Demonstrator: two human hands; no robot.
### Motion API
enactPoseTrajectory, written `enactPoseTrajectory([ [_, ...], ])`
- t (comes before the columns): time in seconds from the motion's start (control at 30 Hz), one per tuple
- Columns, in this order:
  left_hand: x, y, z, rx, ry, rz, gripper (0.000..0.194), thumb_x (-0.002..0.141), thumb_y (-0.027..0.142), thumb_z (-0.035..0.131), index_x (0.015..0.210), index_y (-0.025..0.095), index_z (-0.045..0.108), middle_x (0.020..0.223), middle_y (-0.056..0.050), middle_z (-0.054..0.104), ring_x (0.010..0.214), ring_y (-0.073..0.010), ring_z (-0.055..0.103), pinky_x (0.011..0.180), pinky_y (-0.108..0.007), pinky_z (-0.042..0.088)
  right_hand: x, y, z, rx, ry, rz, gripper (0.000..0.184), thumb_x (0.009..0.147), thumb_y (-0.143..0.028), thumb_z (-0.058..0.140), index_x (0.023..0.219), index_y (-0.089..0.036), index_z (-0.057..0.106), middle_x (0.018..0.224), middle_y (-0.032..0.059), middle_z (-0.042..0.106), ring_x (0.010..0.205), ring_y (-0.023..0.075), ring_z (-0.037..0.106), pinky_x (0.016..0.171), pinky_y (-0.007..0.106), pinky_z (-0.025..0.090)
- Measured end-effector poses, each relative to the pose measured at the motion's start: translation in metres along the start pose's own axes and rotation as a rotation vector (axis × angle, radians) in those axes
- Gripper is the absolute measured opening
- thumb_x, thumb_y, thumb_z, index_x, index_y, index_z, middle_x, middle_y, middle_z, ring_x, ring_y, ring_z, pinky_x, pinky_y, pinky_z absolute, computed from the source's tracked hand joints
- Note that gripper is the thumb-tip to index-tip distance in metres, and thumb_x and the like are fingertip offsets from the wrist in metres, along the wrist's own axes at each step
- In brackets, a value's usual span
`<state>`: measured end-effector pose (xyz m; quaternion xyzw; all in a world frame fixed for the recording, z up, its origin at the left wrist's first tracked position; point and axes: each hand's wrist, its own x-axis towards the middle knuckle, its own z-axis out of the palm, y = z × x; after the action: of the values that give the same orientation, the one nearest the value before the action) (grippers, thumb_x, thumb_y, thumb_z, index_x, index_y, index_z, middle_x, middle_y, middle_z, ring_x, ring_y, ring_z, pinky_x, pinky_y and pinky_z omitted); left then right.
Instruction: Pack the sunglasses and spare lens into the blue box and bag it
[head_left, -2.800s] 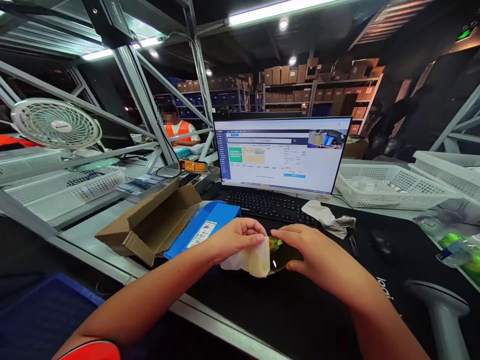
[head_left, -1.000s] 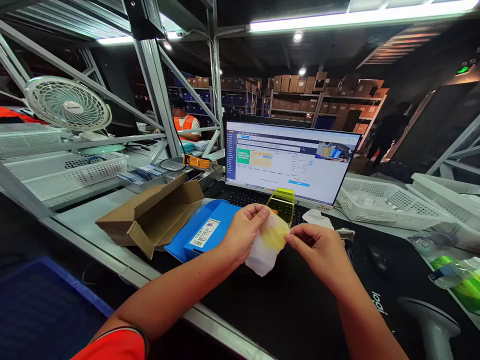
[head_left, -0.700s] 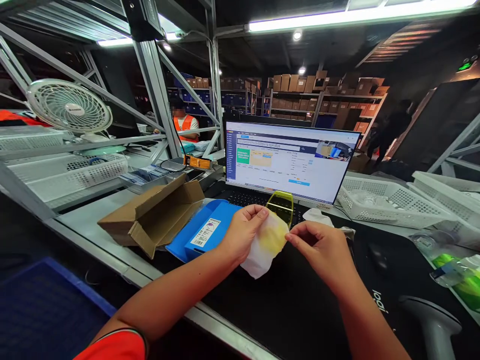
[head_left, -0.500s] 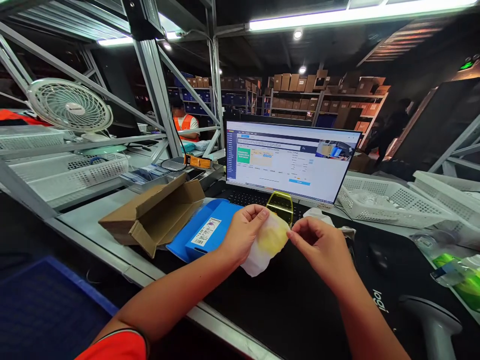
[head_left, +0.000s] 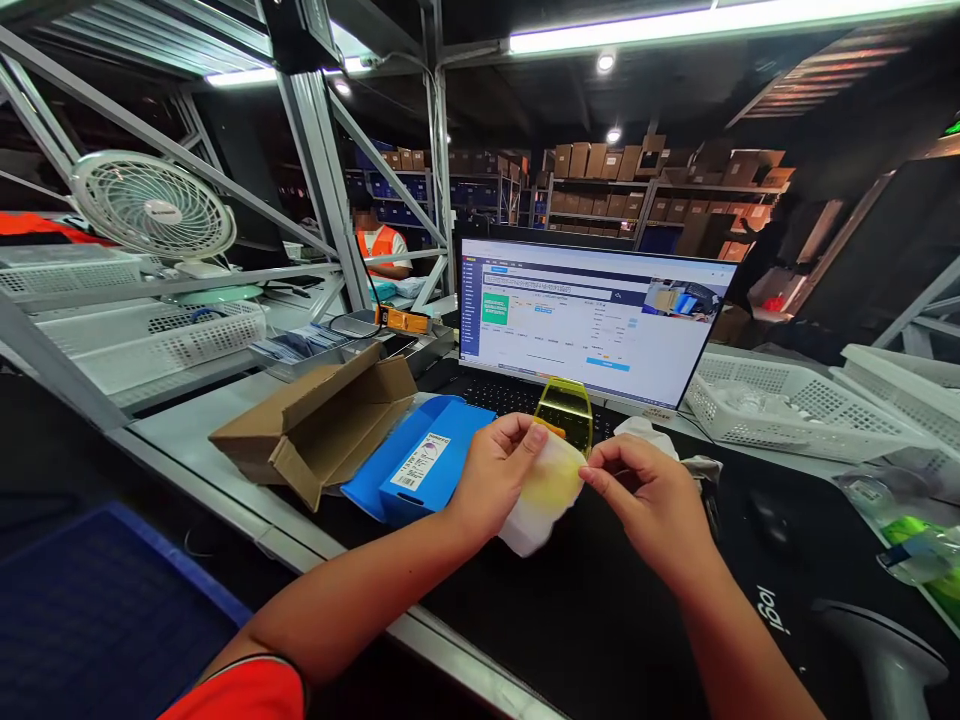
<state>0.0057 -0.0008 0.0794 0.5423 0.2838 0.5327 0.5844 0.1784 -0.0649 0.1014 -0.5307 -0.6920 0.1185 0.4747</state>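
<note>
My left hand (head_left: 495, 480) is closed on a white cloth (head_left: 534, 520) pressed over one lens of a pair of yellow-lensed glasses (head_left: 564, 410). The other lens sticks up above my fingers, in front of the keyboard (head_left: 502, 398). My right hand (head_left: 651, 500) pinches the right edge of the cloth-covered lens. Both hands hover over the black desk mat (head_left: 600, 620).
A blue box (head_left: 420, 470) and an open cardboard box (head_left: 322, 425) lie left of my hands. A monitor (head_left: 592, 315) stands behind; crumpled cloth (head_left: 645, 435), white baskets (head_left: 795, 410), a mouse (head_left: 769, 505) and a scanner (head_left: 885, 645) are at right. A co-worker in an orange vest (head_left: 382, 245) sits beyond.
The glasses were lifted from low on the mat to upright before the keyboard. Since then my left hand keeps rubbing the cloth on the lens; the view shifted slightly.
</note>
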Motion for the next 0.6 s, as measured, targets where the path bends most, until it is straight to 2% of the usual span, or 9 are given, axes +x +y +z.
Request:
enactPoseTrajectory([
  [0.17,-0.006,-0.003,-0.009,0.066,-0.207,-0.116,0.063,0.074,0.070,0.074,0.097,0.012,0.072,0.086,-0.008,0.071,0.068,-0.0143,0.060,0.059,-0.023,0.047,0.003,0.000,0.004,0.081,-0.045,0.036,0.013,0.089,-0.029,0.065,0.079,-0.020,0.064,0.075,-0.0012,0.064,0.068,0.0128,0.056,0.062,0.025,0.043],
  [0.23,-0.008,-0.002,-0.013,0.074,-0.288,-0.184,0.063,0.066,0.062,0.085,0.102,0.013,0.070,0.088,-0.007,0.070,0.071,-0.0146,0.061,0.061,-0.023,0.048,0.004,0.001,0.005,0.097,-0.084,0.027,0.012,0.089,-0.028,0.063,0.080,-0.020,0.064,0.077,-0.0012,0.064,0.069,0.0129,0.056,0.063,0.025,0.043],
  [0.3,-0.010,0.000,-0.015,0.039,-0.339,-0.250,0.066,0.056,0.046,0.095,0.107,0.014,0.068,0.092,-0.006,0.070,0.075,-0.0155,0.063,0.065,-0.024,0.051,0.003,0.002,0.003,0.095,-0.132,-0.007,0.012,0.090,-0.028,0.064,0.080,-0.020,0.064,0.077,-0.0013,0.064,0.070,0.0130,0.056,0.065,0.025,0.043],
  [0.43,-0.011,0.003,-0.016,-0.145,-0.354,-0.315,0.061,0.055,0.028,0.096,0.107,0.015,0.067,0.097,-0.007,0.072,0.081,-0.0168,0.067,0.071,-0.026,0.055,0.002,0.001,-0.007,0.086,-0.166,-0.069,0.014,0.091,-0.028,0.065,0.079,-0.021,0.063,0.077,-0.0025,0.063,0.069,0.0118,0.055,0.064,0.024,0.043],
  [0.6,-0.008,0.002,-0.015,-0.260,-0.332,-0.299,0.057,0.056,0.019,0.095,0.106,0.015,0.067,0.093,-0.005,0.073,0.078,-0.0155,0.069,0.069,-0.025,0.056,0.003,0.001,-0.012,-0.057,-0.054,-0.171,0.010,0.092,-0.024,0.066,0.082,-0.022,0.063,0.081,-0.0019,0.063,0.074,0.0116,0.055,0.066,0.023,0.043],
])
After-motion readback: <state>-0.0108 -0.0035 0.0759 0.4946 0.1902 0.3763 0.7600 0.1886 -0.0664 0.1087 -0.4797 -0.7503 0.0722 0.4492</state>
